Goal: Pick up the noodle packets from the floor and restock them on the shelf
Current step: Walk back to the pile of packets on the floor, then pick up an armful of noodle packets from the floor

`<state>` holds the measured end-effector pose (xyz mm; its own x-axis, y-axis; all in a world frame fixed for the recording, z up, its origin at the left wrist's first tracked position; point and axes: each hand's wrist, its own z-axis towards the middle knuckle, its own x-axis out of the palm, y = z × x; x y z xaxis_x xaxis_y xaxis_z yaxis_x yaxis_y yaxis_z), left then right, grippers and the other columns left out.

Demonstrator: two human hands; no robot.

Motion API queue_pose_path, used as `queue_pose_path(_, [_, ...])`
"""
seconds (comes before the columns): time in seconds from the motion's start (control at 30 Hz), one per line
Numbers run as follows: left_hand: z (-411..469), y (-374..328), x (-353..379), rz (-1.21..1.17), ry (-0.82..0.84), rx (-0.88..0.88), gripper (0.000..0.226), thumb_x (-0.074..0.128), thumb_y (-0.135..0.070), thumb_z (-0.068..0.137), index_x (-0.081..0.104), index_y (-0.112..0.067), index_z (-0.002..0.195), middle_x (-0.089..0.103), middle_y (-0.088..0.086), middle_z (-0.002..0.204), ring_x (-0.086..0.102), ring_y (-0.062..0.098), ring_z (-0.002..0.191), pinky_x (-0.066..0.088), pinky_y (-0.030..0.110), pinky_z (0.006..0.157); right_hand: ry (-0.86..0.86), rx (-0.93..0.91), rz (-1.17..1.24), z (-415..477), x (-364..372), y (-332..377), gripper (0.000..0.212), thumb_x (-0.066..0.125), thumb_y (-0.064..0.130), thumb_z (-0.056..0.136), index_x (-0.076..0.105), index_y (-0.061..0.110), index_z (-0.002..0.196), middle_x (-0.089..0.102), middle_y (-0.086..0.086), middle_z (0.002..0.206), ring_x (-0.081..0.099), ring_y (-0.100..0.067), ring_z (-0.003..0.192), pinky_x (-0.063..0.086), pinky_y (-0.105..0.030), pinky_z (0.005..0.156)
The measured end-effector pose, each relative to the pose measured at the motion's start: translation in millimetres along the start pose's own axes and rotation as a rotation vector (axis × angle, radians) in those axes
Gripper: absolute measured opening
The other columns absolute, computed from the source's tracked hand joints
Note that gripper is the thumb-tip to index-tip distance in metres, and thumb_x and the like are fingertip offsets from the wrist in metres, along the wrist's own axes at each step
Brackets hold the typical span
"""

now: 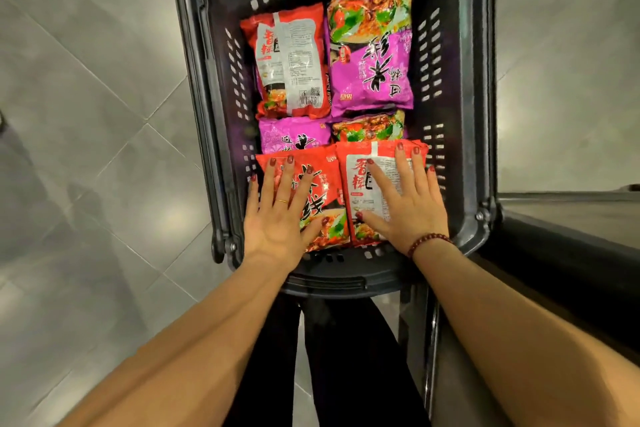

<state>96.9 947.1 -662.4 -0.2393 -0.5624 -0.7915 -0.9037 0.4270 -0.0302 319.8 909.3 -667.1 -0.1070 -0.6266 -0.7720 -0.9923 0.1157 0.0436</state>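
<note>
A black plastic basket (460,87) stands on the floor and holds several noodle packets. At its near end lie two red packets side by side. My left hand (280,215) rests flat, fingers spread, on the left red packet (325,191). My right hand (405,201) lies flat, fingers spread, on the right red packet (363,191), which shows its white back label. Farther in are a red packet (291,62), a purple packet (372,55), and two more purple packets (294,135) partly covered. Neither hand grips anything.
Grey floor tiles (86,114) surround the basket. A dark low shelf edge or ledge (571,246) runs along the right. The basket's folded handles (221,246) hang at its left side. My black-trousered legs (346,357) are just behind the basket.
</note>
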Motion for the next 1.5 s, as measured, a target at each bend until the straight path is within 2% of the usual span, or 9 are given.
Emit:
queue_pose_path(0.07, [-6,-2,-14,0.046,0.055,0.018,0.074,0.011,-0.065,0.096,-0.029,-0.026,0.145,-0.031,0.007,0.154,-0.031,0.029,0.142,-0.016,0.049,0.117,-0.003,0.004,0.021,-7,-6,2,0.080,0.027,0.070,0.091,-0.019,0.039,0.149,-0.023,-0.004,0.158,-0.015,-0.031,0.148,-0.010,-0.045,0.116])
queue_pose_path(0.2, [-29,5,-53,-0.064,0.042,0.087,0.070,0.035,-0.049,0.099,0.005,-0.021,0.156,0.001,0.007,0.164,-0.006,0.028,0.151,-0.005,0.044,0.121,-0.124,0.039,0.211,-37,-39,13,0.069,0.048,0.049,0.095,0.021,0.023,0.153,0.019,-0.011,0.160,0.016,-0.030,0.147,0.011,-0.042,0.119])
queue_pose_path(0.3, [-49,11,-96,-0.113,-0.075,0.202,0.066,0.061,-0.034,0.089,0.039,-0.015,0.148,0.036,0.016,0.154,0.027,0.034,0.145,0.020,0.044,0.118,-0.176,0.100,0.328,-70,-74,24,0.065,0.059,0.039,0.092,0.034,0.018,0.149,0.035,-0.009,0.153,0.033,-0.028,0.139,0.025,-0.039,0.115])
queue_pose_path(0.4, [-69,18,-145,-0.127,-0.176,0.317,0.058,0.075,-0.023,0.076,0.059,-0.009,0.130,0.058,0.019,0.132,0.053,0.039,0.124,0.048,0.050,0.100,-0.244,0.161,0.392,-108,-108,37,0.061,0.067,0.032,0.086,0.047,0.012,0.140,0.050,-0.013,0.139,0.048,-0.032,0.125,0.038,-0.043,0.106])
queue_pose_path(0.5, [-92,24,-197,-0.172,-0.260,0.442,0.056,0.078,-0.018,0.073,0.061,-0.007,0.125,0.062,0.018,0.122,0.057,0.040,0.114,0.053,0.050,0.088,-0.415,0.207,0.449,-153,-137,55,0.054,0.070,0.029,0.079,0.058,0.007,0.127,0.060,-0.016,0.124,0.058,-0.035,0.110,0.047,-0.044,0.095])
queue_pose_path(0.73, [-151,26,-275,-0.107,-0.305,0.781,0.052,0.050,-0.038,0.084,0.060,-0.012,0.127,0.060,0.013,0.122,0.056,0.034,0.109,0.053,0.044,0.082,-0.584,0.515,0.542,-271,-179,105,0.055,0.071,0.032,0.081,0.056,0.013,0.130,0.056,-0.011,0.133,0.052,-0.032,0.120,0.044,-0.045,0.101])
queue_pose_path(0.93, [-209,-1,-294,-0.095,-0.340,1.063,0.049,0.066,-0.032,0.078,0.060,-0.013,0.123,0.061,0.012,0.118,0.056,0.033,0.105,0.053,0.043,0.079,-0.632,0.825,0.570,-367,-164,140,0.055,0.078,0.031,0.076,0.061,0.013,0.125,0.060,-0.010,0.129,0.058,-0.033,0.116,0.046,-0.044,0.097])
queue_pose_path(1.23, [-304,-75,-259,0.159,-0.132,1.516,0.055,0.050,-0.044,0.080,0.062,-0.011,0.123,0.061,0.013,0.118,0.061,0.034,0.105,0.055,0.044,0.083,-0.786,1.253,0.680,-494,-107,191,0.053,0.068,0.037,0.080,0.059,0.014,0.128,0.058,-0.008,0.132,0.053,-0.029,0.123,0.043,-0.043,0.103])
queue_pose_path(1.5, [-464,-135,-177,0.381,-0.079,1.917,0.059,0.081,-0.036,0.072,0.063,-0.014,0.123,0.063,0.013,0.119,0.062,0.033,0.106,0.056,0.041,0.081,-0.892,1.672,0.739,-640,-13,292,0.054,0.073,0.035,0.077,0.060,0.013,0.125,0.061,-0.009,0.125,0.058,-0.031,0.114,0.050,-0.044,0.095])
